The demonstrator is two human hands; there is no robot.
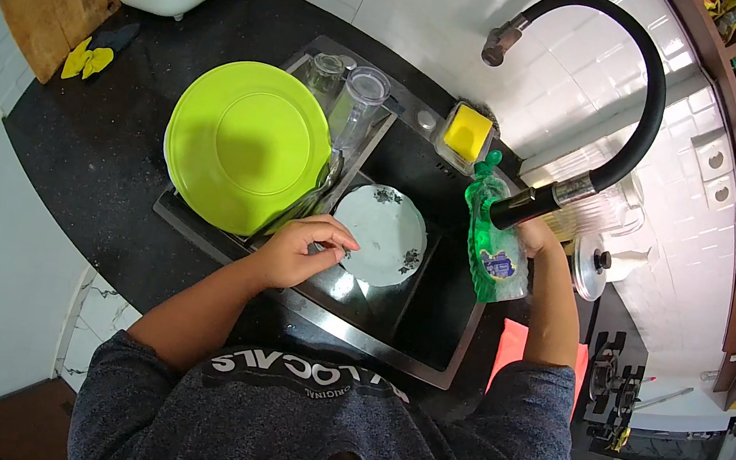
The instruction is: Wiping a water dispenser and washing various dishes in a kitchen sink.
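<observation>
A white plate with dark floral marks lies in the black sink. My left hand is over the plate's left rim, its fingers loosely bent and a gap showing between them and the thumb; nothing shows in it. On the right side of the sink, my right hand is closed on a clear bottle of green liquid, its fingers mostly hidden behind the bottle. The black faucet head hangs in front of the bottle's upper part and overlaps the hand in the picture.
Left of the sink, a large lime-green basin rests on the drainer, beside clear glasses and metal cutlery. A yellow sponge sits in a holder at the back. A pot lid and pink cloth lie at the right.
</observation>
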